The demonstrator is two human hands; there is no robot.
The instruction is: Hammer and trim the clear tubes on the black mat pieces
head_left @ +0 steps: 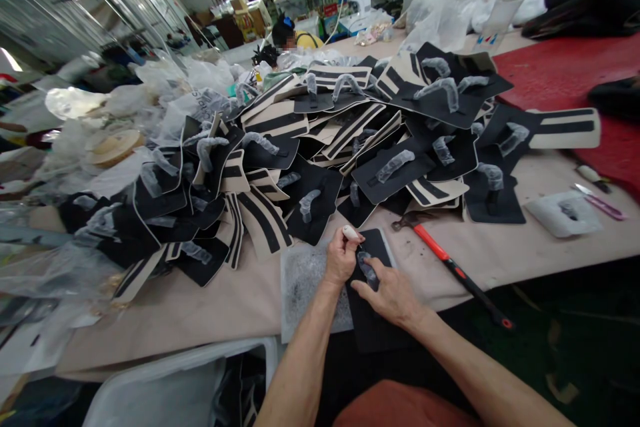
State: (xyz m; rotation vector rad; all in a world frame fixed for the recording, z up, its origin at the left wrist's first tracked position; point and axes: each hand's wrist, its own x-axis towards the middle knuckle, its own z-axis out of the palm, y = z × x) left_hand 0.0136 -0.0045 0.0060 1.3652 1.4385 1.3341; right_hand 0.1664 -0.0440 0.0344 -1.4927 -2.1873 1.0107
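Note:
Closed around a small tool with a white handle is my left hand, held over the upper part of a black panel. The tool's tip is hard to make out. My right hand lies on the same panel, thumb and forefinger apart, at a plastic-wrapped handle fixed to it. Whether the fingers grip the handle is unclear. The panel rests partly on a grey speckled board at the table's front edge.
Black and beige panels with wrapped handles are heaped behind my hands. A red-and-black hammer lies right, with a plastic bag and pink-handled tool beyond. A bin stands front left. A person sits behind the heap.

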